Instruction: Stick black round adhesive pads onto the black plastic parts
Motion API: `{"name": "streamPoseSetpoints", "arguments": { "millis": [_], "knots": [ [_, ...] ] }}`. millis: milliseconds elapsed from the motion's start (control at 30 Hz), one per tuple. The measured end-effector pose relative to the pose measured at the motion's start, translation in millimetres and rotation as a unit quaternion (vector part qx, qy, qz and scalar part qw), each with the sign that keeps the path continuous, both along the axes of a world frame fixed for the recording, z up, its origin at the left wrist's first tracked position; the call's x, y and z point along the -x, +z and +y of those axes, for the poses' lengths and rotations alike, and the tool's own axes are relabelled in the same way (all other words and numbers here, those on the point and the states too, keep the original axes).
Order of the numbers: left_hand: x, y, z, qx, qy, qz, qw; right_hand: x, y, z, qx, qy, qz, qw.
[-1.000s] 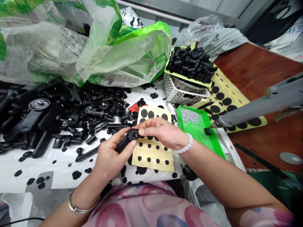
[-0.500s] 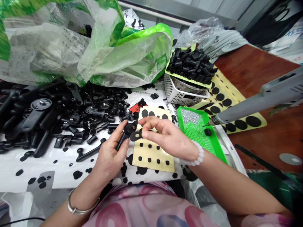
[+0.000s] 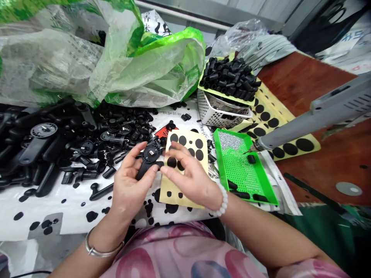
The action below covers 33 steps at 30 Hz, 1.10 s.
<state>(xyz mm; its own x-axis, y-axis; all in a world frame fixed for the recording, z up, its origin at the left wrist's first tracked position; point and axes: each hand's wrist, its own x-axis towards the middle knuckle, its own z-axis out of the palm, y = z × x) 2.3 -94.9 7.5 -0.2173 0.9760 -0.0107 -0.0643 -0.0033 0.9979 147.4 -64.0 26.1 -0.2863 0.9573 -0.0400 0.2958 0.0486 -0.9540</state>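
Note:
My left hand [image 3: 131, 179] is closed around a black plastic crank handle [image 3: 151, 153], its round toothed disc facing up with a small metal piece at the centre. Close to the disc's right side, my right hand [image 3: 188, 173] has its thumb at a small black ring sticker [image 3: 159, 164]; the finger behind the sticker is hidden. Its other fingers are bent beside the disc. Under my right hand lies a yellow backing sheet [image 3: 165, 195] with black round stickers, partly covered by the hand.
Black crank parts [image 3: 43, 143] are heaped at the left, below green-and-clear plastic bags [image 3: 150, 73]. A white basket [image 3: 213, 112] carries black caps [image 3: 232, 79]. A green tray [image 3: 237, 173] holds small screws, and a grey electric screwdriver [image 3: 313, 116] reaches over it from the right.
The crank handle has turned so its disc faces up more. My right hand has brought the ring sticker down beside the disc, and its fingers have spread. The view has shifted slightly.

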Motion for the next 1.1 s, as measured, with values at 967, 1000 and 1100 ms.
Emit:
{"name": "streamPoseSetpoints", "arguments": {
  "millis": [967,1000,1100],
  "knots": [
    [1,-15.3,1,0.034,-0.020,-0.111,0.993,-1,-16.3,-16,-0.399,-0.046,-0.069,0.913],
    [1,-16.3,1,0.031,-0.011,-0.101,0.994,-2,-12.1,-18,-0.390,-0.041,-0.051,0.918],
    [2,-18.8,1,0.013,0.001,-0.077,0.997,-6,0.8,-16,-0.294,-0.045,0.031,0.954]
  ]
}}
